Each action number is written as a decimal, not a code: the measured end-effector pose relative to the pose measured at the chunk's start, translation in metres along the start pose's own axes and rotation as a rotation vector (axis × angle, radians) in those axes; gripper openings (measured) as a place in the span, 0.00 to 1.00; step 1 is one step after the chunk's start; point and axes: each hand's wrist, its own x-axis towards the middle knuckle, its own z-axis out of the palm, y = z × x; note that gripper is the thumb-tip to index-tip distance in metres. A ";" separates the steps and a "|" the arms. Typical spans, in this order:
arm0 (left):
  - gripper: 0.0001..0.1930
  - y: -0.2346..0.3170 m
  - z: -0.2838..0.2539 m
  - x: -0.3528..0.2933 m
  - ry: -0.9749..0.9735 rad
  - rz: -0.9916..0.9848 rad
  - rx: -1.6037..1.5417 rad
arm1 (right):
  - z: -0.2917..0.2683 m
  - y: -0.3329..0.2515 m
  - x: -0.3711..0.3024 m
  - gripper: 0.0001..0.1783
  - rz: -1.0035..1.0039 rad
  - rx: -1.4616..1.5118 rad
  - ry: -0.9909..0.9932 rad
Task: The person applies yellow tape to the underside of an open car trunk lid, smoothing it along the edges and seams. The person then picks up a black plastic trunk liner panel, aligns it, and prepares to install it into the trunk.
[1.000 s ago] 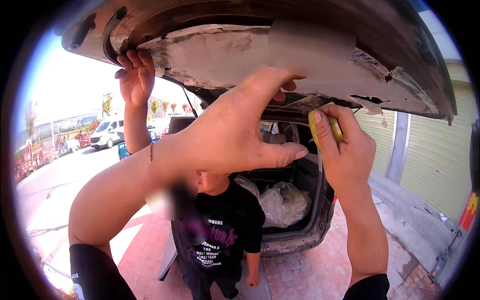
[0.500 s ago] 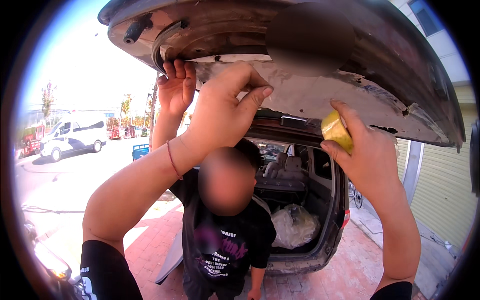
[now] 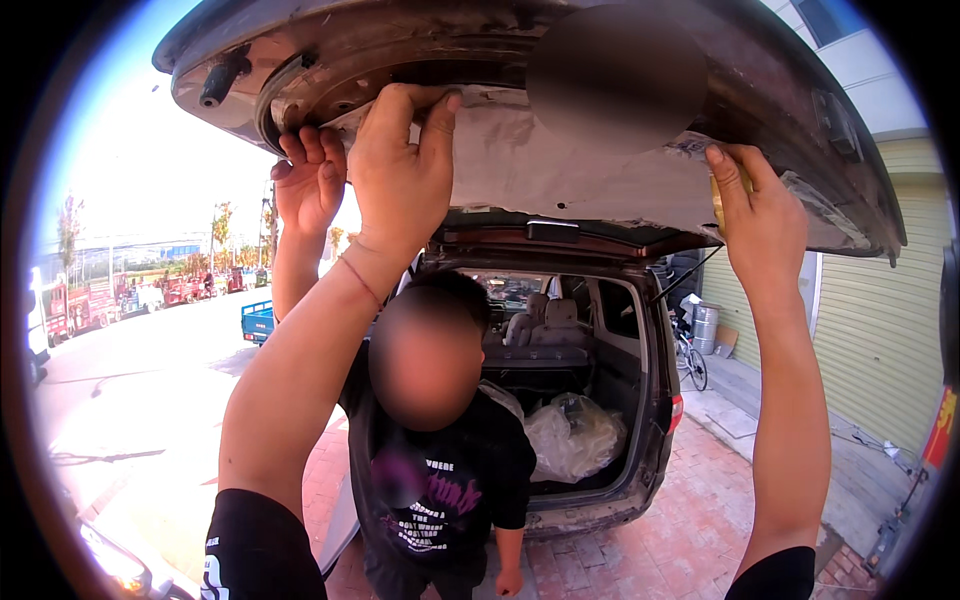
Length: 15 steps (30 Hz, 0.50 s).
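Observation:
Overhead hangs the raised dark tailgate [image 3: 800, 110] of a van, a pale sheet-like area [image 3: 590, 180] across its underside. My left hand [image 3: 405, 160] reaches to the upper left edge of that area, thumb and fingers closed in a pinch; what lies between them is too small to make out. At the right end of the pale area, my right hand [image 3: 760, 205] grips a yellow roll of tape [image 3: 717, 195], mostly hidden behind the fingers. Another person's raised hand [image 3: 310, 185] is at the tailgate's left edge, close to my left wrist.
That person, in a black printed shirt [image 3: 440, 490], stands below my arms. Behind, the open cargo bay holds a clear plastic bundle [image 3: 575, 435]. A bicycle [image 3: 692, 360] and metal drum [image 3: 704, 328] stand by a roller shutter [image 3: 870, 310]; a blue cart [image 3: 257, 320] is at left.
My left hand has moved left and up to the tailgate, away from the right hand. The right hand has moved right and up with the tape. My view has shifted slightly.

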 end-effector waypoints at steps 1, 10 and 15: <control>0.07 0.000 0.002 0.000 0.010 0.011 0.044 | 0.001 -0.004 0.001 0.24 0.009 -0.032 0.010; 0.11 -0.003 0.014 -0.002 0.051 0.021 0.196 | 0.015 -0.009 0.007 0.25 0.116 -0.137 0.040; 0.13 0.012 0.012 0.001 0.065 -0.240 0.149 | 0.019 -0.010 0.011 0.25 0.159 -0.191 0.057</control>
